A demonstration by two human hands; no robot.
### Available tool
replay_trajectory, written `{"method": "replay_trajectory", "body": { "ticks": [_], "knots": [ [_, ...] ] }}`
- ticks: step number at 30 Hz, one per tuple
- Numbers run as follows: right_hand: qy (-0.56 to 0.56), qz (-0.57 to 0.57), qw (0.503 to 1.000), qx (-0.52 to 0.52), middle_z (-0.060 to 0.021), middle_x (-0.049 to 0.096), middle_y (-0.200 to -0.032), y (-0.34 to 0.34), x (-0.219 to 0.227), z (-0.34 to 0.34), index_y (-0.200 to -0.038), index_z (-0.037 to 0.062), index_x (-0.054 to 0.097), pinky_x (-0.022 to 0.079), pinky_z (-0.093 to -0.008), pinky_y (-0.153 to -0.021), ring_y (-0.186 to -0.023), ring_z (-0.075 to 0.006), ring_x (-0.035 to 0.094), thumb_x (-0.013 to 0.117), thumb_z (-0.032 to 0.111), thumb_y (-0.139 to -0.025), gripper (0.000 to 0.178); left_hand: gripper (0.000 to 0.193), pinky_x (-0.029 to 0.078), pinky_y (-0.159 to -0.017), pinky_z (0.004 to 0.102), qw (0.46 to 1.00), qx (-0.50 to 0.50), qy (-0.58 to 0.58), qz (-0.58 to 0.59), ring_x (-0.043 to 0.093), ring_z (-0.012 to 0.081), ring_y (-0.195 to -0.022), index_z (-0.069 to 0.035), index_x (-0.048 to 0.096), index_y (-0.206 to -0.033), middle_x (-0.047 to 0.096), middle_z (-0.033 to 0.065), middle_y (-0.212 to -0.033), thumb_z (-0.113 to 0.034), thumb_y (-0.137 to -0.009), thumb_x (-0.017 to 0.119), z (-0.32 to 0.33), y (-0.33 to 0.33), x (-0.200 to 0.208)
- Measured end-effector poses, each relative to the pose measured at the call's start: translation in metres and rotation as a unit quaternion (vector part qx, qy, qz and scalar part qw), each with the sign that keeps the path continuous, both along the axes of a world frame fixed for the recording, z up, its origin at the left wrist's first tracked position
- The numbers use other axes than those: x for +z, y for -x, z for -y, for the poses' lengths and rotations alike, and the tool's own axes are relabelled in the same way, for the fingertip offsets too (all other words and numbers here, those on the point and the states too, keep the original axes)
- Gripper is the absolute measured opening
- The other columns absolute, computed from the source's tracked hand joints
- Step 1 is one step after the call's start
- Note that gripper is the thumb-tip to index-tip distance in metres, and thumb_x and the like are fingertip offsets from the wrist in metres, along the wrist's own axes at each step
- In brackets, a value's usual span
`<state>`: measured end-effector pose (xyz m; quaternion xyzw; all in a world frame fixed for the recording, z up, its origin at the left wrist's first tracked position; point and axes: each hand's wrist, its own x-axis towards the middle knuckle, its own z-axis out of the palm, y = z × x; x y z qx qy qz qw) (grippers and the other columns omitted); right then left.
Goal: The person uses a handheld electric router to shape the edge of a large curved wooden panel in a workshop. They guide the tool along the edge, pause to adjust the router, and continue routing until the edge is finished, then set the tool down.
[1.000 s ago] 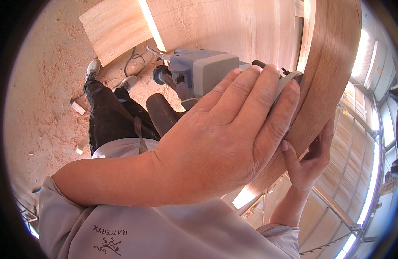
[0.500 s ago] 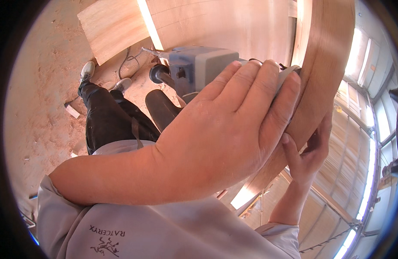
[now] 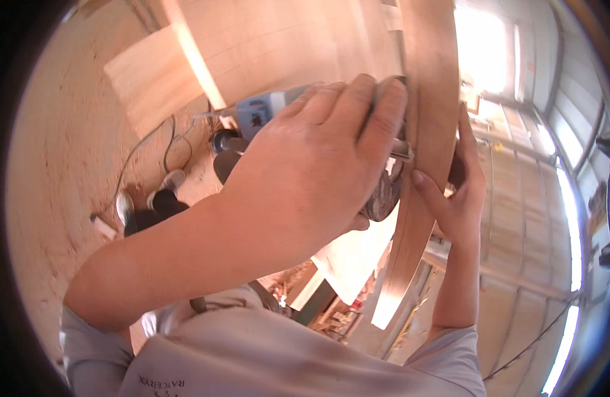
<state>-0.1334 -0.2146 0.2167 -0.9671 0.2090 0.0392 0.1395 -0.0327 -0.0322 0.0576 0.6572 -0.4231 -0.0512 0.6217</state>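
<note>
My left hand (image 3: 301, 159) lies over a corded power tool (image 3: 255, 116) with a blue and grey body, its fingers curled over the top. The hand hides most of the tool. A round black knob (image 3: 223, 141) sticks out on its left, and a dark rounded part (image 3: 383, 197) shows below my fingers. Close against the tool's right side stands a long, gently curved wooden board (image 3: 432, 79). My right hand (image 3: 460, 198) grips this board from the right, thumb on the facing surface and fingers around the far edge.
Large wooden panels (image 3: 285, 40) lie beyond the tool, with a pale strip (image 3: 192, 53) along one. A cable (image 3: 129, 155) loops over the dusty floor (image 3: 60, 152) near a pair of shoes (image 3: 124, 206). Wood pieces (image 3: 305, 291) lie below the board.
The view has shifted. Board, tool and both hands appear farther left, and the board stands more upright. The tool's dark rounded part now shows below my left hand. Both grips persist.
</note>
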Motion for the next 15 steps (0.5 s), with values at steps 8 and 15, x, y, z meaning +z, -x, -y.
{"method": "replay_trajectory", "body": {
  "ticks": [8,15],
  "knots": [
    [0.043,0.008,0.997,0.062,-0.0152,0.063,-0.142,0.006,0.003,0.010,-0.168,0.0060,0.029,0.047,-0.0353,-0.110,-0.128,-0.0214,0.061,0.075,-0.007,-0.081,0.100,0.125,0.048,-0.110,0.0503,0.999,-0.043,0.004,0.029,0.052,0.0460,-0.136,0.003,0.028,-0.160,0.044,0.0269,-0.154,-0.027,-0.063,0.101,-0.001,-0.006,-0.001],
    [0.048,0.024,0.996,0.071,-0.0136,0.064,-0.137,0.012,-0.006,0.008,-0.168,0.0070,0.030,0.043,-0.0331,-0.112,-0.124,-0.0198,0.060,0.075,-0.004,-0.082,0.098,0.126,0.051,-0.108,0.0486,0.998,-0.014,0.002,0.058,0.057,0.0490,-0.131,0.004,0.029,-0.158,0.049,0.0290,-0.150,-0.029,-0.061,0.102,0.000,0.000,-0.006]
  ]
}}
